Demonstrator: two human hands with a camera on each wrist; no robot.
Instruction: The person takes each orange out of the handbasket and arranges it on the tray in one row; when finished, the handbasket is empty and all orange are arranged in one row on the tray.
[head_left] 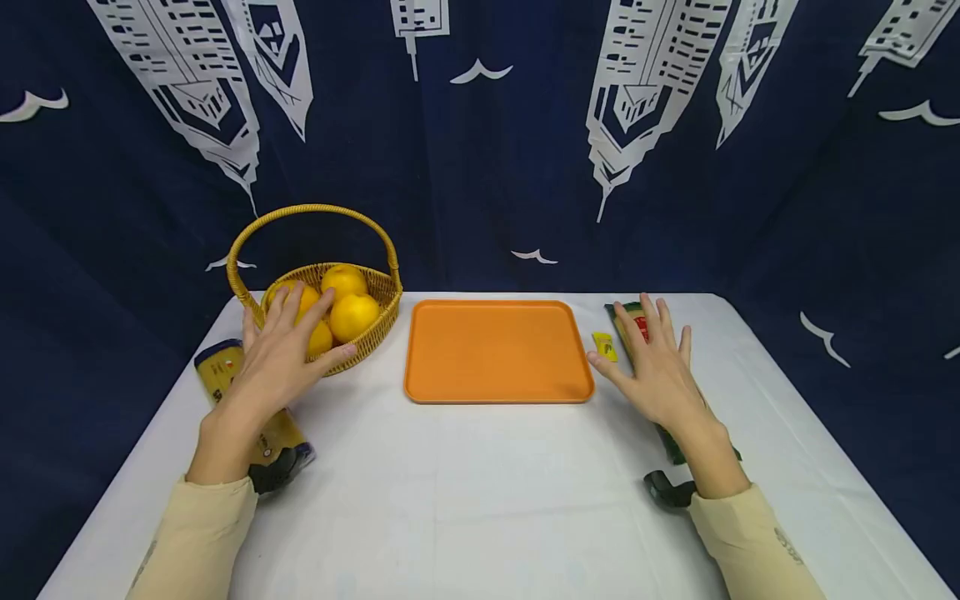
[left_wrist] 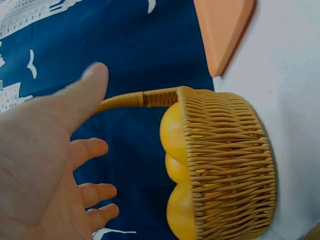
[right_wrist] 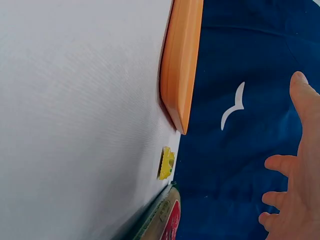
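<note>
With fingers spread, my left hand [head_left: 273,367] hovers at the near side of a wicker basket [head_left: 386,287] with a tall arched handle. Several round orange-yellow fruits [head_left: 354,317] fill the basket; the hand hides some of them in the head view. In the left wrist view the thumb overlaps the basket handle [left_wrist: 135,99]. My right hand [head_left: 660,375] is also spread, held above a green packet [head_left: 671,446] with a red label, which it partly covers. A small yellow sachet [head_left: 605,347] lies by its thumb. Neither hand holds anything.
An orange rectangular tray [head_left: 498,354] lies at the middle back of the white-covered table [head_left: 465,500]. Under the left forearm is a yellow packet with dark ends [head_left: 281,437]. A dark blue curtain [head_left: 480,167] with white prints hangs behind.
</note>
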